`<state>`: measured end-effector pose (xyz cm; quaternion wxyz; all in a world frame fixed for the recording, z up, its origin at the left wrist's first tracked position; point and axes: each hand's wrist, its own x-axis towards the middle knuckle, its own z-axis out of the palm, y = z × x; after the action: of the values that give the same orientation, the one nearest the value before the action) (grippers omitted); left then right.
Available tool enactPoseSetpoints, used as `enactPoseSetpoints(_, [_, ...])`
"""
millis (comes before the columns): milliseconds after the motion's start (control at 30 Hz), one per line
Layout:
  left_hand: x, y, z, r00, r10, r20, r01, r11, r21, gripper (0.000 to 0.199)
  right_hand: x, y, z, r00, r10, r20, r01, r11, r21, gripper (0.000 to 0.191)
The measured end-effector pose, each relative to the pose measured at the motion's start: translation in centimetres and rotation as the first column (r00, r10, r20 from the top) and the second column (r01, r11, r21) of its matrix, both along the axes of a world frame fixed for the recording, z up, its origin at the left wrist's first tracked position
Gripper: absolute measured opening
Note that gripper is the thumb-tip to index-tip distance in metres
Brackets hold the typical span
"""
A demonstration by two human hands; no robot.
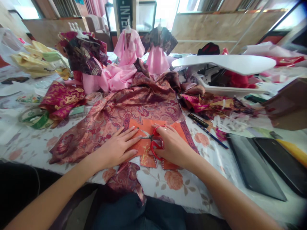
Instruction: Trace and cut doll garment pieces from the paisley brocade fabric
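Note:
My right hand (172,143) is closed around the red handles of a pair of scissors (153,143), whose blades stand parted and point left. Under them lies an orange garment piece (148,159) with white beaded edging and a gold motif. My left hand (122,145) rests flat with fingers spread, fingertips on the orange piece close to the blades. Beneath both spreads a copper and maroon patterned brocade cloth (115,111), bunched at its far side, with a corner hanging over the table's near edge. My right hand hides part of the orange piece.
Small dress forms in pink dresses (129,48) stand at the back. Left are magenta brocade (62,99) and a green tape roll (35,118). On the right lie a blue pen (212,137), dark flat devices (256,166), fabric scraps (211,103) and a white board (223,62).

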<state>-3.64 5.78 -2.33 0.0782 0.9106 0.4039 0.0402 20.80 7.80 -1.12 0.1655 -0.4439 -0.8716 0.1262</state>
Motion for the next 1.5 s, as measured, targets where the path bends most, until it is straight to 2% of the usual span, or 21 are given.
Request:
enactPoseSetpoints(333, [0.1, -0.1, 0.2, 1.000, 0.016, 0.011, -0.015, 0.999, -0.033, 0.054, 0.3, -0.2, 0.4, 0.997, -0.029, -0.072, 0.027, 0.999, -0.019, 0.035])
enactPoseSetpoints(433, [0.1, 0.0, 0.4, 0.999, 0.025, 0.025, -0.023, 0.998, -0.060, 0.055, 0.6, -0.2, 0.9, 0.987, -0.077, -0.142, 0.074, 0.997, -0.030, 0.025])
enactPoseSetpoints(533, [-0.4, -0.2, 1.3, 0.994, 0.046, 0.095, -0.041, 0.997, -0.060, 0.052, 0.8, -0.3, 1.5, 0.970, -0.126, -0.207, 0.122, 0.992, -0.031, 0.015])
enactPoseSetpoints(633, [-1.8, -0.7, 2.3, 0.970, 0.094, 0.226, -0.094, 0.996, -0.013, 0.043, 0.7, -0.5, 1.8, 0.948, -0.164, -0.272, 0.157, 0.986, -0.048, 0.016])
enactPoseSetpoints(733, [-3.5, -1.8, 2.7, 0.918, 0.151, 0.368, -0.179, 0.983, 0.044, 0.034, 0.7, -0.7, 1.8, 0.914, -0.195, -0.357, 0.164, 0.980, -0.114, 0.018])
enactPoseSetpoints(833, [-4.7, -3.4, 2.5, 0.883, 0.171, 0.437, -0.225, 0.972, 0.075, 0.022, 0.5, -0.8, 1.7, 0.873, -0.248, -0.419, 0.160, 0.959, -0.233, 0.019])
enactPoseSetpoints(967, [-4.8, -5.8, 2.1, 0.907, 0.108, 0.408, -0.159, 0.983, 0.095, 0.020, 0.0, -1.0, 2.4, 0.835, -0.281, -0.472, 0.116, 0.930, -0.349, 0.029])
enactPoseSetpoints(1033, [-4.4, -7.1, 1.9, 0.926, 0.075, 0.369, -0.108, 0.992, 0.071, 0.022, -0.2, -1.1, 3.2, 0.836, -0.277, -0.474, 0.038, 0.890, -0.454, 0.034])
enactPoseSetpoints(1100, [-3.7, -8.3, 1.7, 0.932, 0.082, 0.353, -0.108, 0.993, 0.056, 0.021, -0.4, -1.3, 4.0, 0.860, -0.258, -0.441, -0.043, 0.823, -0.566, 0.038])
enactPoseSetpoints(1267, [-3.0, -10.1, 1.1, 0.847, 0.239, 0.475, -0.323, 0.941, 0.104, 0.015, -0.5, -1.5, 5.1, 0.948, -0.109, -0.298, -0.184, 0.576, -0.797, 0.045])
enactPoseSetpoints(1333, [-3.5, -9.4, 0.9, 0.817, 0.267, 0.510, -0.373, 0.921, 0.116, 0.016, -0.7, -1.5, 5.0, 0.969, -0.040, -0.244, -0.187, 0.525, -0.830, 0.043])
enactPoseSetpoints(1367, [-3.9, -8.7, 0.9, 0.812, 0.276, 0.515, -0.375, 0.922, 0.097, 0.020, -0.8, -1.5, 4.8, 0.975, -0.006, -0.222, -0.185, 0.538, -0.822, 0.042])
enactPoseSetpoints(1400, [-4.3, -7.8, 0.8, 0.816, 0.265, 0.513, -0.342, 0.938, 0.059, 0.024, -0.9, -1.5, 4.5, 0.980, 0.024, -0.198, -0.174, 0.586, -0.791, 0.041])
enactPoseSetpoints(1433, [-4.6, -6.8, 0.8, 0.842, 0.230, 0.487, -0.263, 0.965, -0.002, 0.029, -1.0, -1.6, 4.3, 0.986, 0.040, -0.165, -0.149, 0.668, -0.729, 0.039])
enactPoseSetpoints(1467, [-4.9, -5.7, 0.7, 0.871, 0.188, 0.455, -0.183, 0.982, -0.057, 0.033, -1.2, -1.6, 4.0, 0.992, 0.038, -0.122, -0.107, 0.773, -0.625, 0.037])
enactPoseSetpoints(1500, [-5.2, -4.7, 0.7, 0.889, 0.154, 0.431, -0.132, 0.988, -0.082, 0.035, -1.3, -1.5, 3.7, 0.997, 0.016, -0.076, -0.050, 0.877, -0.478, 0.034])
